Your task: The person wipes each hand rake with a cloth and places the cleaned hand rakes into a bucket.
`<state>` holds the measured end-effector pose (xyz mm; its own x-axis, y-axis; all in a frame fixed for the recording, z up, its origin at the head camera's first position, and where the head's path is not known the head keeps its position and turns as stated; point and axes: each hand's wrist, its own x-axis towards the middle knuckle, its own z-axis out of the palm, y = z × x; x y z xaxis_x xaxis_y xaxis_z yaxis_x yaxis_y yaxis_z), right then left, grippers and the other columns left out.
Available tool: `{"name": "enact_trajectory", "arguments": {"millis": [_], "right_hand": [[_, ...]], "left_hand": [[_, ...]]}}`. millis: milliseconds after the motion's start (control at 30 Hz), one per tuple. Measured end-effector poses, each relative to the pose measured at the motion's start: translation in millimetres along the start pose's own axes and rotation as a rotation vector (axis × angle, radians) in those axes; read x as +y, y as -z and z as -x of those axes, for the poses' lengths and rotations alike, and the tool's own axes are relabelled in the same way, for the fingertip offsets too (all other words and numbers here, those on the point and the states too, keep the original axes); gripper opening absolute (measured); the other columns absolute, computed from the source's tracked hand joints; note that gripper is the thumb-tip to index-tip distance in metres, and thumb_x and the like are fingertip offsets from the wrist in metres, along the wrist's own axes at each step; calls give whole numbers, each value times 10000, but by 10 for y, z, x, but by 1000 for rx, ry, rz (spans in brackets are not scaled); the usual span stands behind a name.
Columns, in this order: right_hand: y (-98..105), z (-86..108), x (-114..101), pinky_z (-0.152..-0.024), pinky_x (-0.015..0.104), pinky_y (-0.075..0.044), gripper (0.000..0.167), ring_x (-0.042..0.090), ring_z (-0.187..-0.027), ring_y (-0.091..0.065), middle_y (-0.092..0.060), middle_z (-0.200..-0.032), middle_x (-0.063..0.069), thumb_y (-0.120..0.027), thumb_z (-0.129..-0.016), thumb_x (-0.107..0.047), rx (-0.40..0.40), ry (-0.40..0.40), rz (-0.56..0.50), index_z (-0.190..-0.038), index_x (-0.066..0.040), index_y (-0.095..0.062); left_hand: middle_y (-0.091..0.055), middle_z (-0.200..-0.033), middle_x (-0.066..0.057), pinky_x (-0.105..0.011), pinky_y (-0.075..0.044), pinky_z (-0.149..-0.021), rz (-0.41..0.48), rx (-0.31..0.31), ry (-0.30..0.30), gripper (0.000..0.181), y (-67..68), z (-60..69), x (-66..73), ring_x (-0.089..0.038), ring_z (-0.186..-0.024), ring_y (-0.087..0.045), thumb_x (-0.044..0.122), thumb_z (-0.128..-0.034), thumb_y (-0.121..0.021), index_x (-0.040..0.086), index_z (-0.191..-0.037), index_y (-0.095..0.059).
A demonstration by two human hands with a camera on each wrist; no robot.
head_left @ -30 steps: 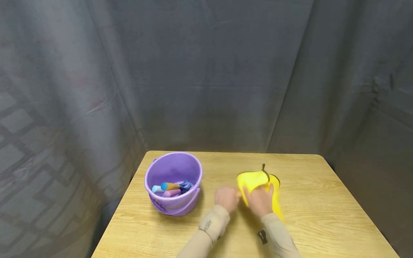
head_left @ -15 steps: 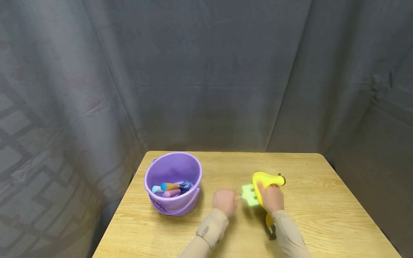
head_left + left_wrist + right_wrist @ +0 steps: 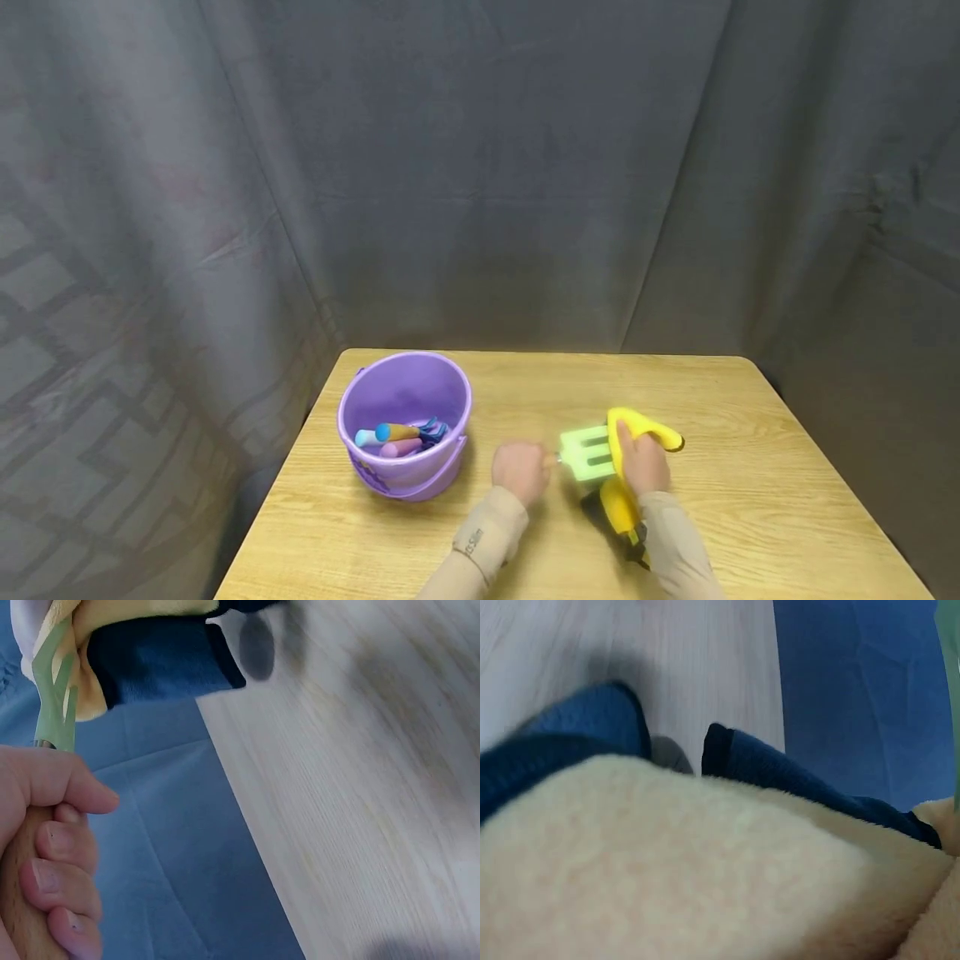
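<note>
My left hand grips the wooden handle of a small garden fork, its fingers curled round it. The fork's light green head points right, with its tine ends against the cloth. A yellow cloth with a dark border and dark reverse side is bunched in my right hand. This hand pinches the cloth about the tine tips, and part of the cloth hangs below towards the table. In the right wrist view the fluffy cloth covers most of the foreground and hides the fingers.
A purple bucket stands at the left of the wooden table. Inside it lie several hand tools, among them one with an orange handle and a blue end. Grey curtains hang behind the table.
My right hand has moved right with the cloth, from near the left hand to the tine ends, uncovering the green fork head. The left hand stays nearly in place, holding the handle.
</note>
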<state>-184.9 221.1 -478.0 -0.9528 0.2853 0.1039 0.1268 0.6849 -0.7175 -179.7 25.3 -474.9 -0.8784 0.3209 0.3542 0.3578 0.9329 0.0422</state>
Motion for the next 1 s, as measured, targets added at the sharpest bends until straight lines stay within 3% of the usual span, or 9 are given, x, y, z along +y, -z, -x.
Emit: {"name": "enact_trajectory", "arguments": {"millis": [233, 500, 733, 867, 1000], "right_hand": [[31, 6, 153, -444, 297, -312, 539, 185, -477, -369, -374, -552, 54, -278, -938, -472, 25, -49, 10, -639, -37, -388], [35, 20, 299, -428, 298, -303, 549, 206, -489, -390, -378, -557, 64, -274, -930, -480, 18, -81, 83, -643, -31, -405], [97, 22, 248, -401, 283, -314, 591, 178, -441, -380, -382, -535, 48, -245, -910, -540, 50, -121, 35, -649, -35, -408], [176, 34, 131, -406, 288, -312, 556, 178, -432, -377, -396, -522, 55, -289, -923, -489, 166, -122, -40, -640, -28, -419], [247, 29, -20, -461, 349, -325, 464, 250, -503, -420, -454, -581, 125, -387, -923, -395, 377, -60, -130, -701, 5, -465]], "left_hand": [[-411, -460, 72, -207, -294, -382, 40, -56, 42, 236, 22, 30, -23, -80, -398, -363, 243, -703, -674, 181, -535, -520], [-406, -477, 88, -195, -291, -383, 242, -90, 122, 157, 92, -16, -57, -73, -409, -368, 252, -754, -649, 175, -628, -597], [-408, -478, 79, -217, -293, -378, 187, -78, 141, 94, 119, -41, -139, -92, -411, -372, 232, -728, -641, 186, -651, -615], [-434, -495, 78, -217, -306, -391, 162, -79, 128, 63, 113, -37, -172, -94, -425, -392, 226, -704, -668, 191, -672, -627], [-417, -479, 71, -210, -310, -392, 115, -74, 111, 160, 102, -15, -182, -92, -419, -384, 222, -698, -677, 171, -591, -569]]}}
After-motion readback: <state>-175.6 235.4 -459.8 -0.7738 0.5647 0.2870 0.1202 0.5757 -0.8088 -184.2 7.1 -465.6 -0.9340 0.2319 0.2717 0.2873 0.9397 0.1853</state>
